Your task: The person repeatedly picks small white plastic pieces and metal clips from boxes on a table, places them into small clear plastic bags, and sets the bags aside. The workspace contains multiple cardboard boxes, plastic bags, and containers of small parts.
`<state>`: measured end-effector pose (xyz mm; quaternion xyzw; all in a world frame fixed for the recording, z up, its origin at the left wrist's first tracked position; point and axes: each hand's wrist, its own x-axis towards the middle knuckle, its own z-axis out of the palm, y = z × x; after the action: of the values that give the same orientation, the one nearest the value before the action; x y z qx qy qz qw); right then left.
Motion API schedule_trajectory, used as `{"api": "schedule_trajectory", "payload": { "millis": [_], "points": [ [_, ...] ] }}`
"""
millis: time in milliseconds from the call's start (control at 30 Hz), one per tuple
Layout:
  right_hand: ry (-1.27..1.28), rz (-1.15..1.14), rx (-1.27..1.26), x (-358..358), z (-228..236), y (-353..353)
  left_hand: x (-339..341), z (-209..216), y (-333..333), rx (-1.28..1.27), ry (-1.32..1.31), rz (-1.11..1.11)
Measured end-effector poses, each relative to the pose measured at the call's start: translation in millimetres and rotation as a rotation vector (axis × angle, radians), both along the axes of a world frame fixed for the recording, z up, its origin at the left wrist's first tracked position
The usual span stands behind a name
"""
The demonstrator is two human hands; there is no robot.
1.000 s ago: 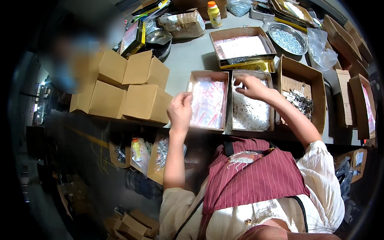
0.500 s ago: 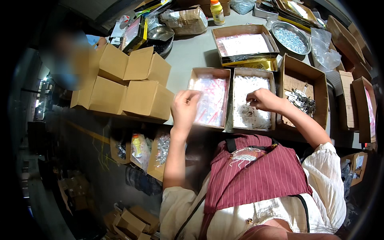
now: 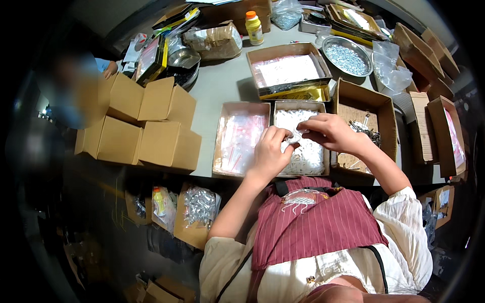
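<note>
Two hands [image 3: 270,154] [image 3: 331,133] now closer together

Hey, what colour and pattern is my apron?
Your apron is maroon with thin pale stripes, best seen in the head view.

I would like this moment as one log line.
left hand: at whitish item, kind unclear; right hand: at same item; below: white pieces in cardboard box; beside: clear bags

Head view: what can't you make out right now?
All in the head view:
Pale item between left hand and right hand: shape unclear, partly hidden by both.
White pieces beneath: partly covered by hands; single shapes too small.
Metal parts: partly covered by right forearm.
Carton at bottom left: cut off by lower edge.
</note>
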<state>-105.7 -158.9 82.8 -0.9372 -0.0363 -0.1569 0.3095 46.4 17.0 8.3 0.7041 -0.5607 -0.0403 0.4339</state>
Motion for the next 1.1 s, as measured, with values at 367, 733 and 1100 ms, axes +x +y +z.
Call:
{"api": "schedule_trajectory", "payload": {
  "millis": [367, 733, 1100],
  "points": [
    [0.097, -0.004, -0.224, -17, -1, 2, -13, 8, -14, 0.005, -0.021, -0.072],
    [0.048, -0.124, 0.159, -70, -30, 2, -42, -25, -30, 0.203, 0.075, -0.156],
    [0.638, -0.828, -0.127, -107, -142, -156, -55, -26, -48, 0.209, 0.234, -0.183]
  ]
}}
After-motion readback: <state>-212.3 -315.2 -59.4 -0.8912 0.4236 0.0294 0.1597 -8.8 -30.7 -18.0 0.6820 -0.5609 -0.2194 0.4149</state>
